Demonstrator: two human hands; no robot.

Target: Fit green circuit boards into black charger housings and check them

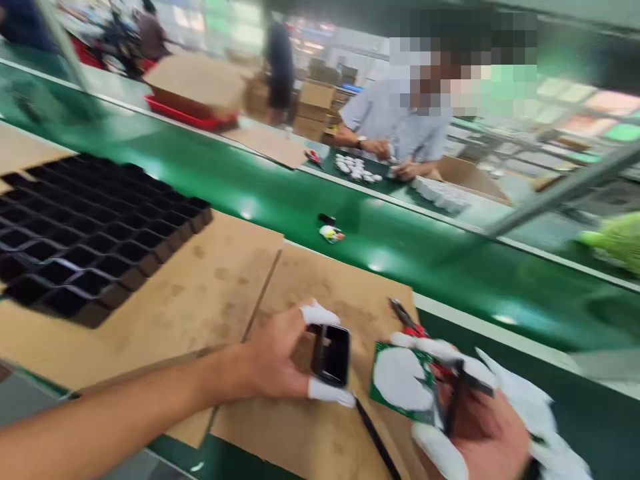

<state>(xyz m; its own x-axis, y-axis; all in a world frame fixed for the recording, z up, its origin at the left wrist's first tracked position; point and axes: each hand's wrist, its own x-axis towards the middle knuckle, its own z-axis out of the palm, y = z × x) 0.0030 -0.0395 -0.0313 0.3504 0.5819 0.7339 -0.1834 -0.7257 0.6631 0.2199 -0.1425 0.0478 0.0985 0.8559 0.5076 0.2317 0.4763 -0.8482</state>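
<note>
Near the middle of the cardboard, my left hand (283, 357) grips a small black open-topped box (334, 357) between thumb and finger, both in white finger cots. To its right, my right hand (470, 413) holds a green circuit board (403, 379) with a large white round patch. Black and red parts, perhaps leads, show by the board in that hand, blurred. Just beyond the board lie red-handled pliers (407, 319), partly hidden by the fingers. A thin black rod (375, 433) rests below the box. White pieces (523, 397) lie beside my right hand.
Many black open boxes (100, 233) stand in rows on the cardboard (240, 280) at left. A green conveyor belt (280, 200) crosses behind, carrying a small part (331, 232). Across it, a co-worker (400, 127) handles white parts. A red tray (190, 117) and slanted metal post (565, 180) stand there.
</note>
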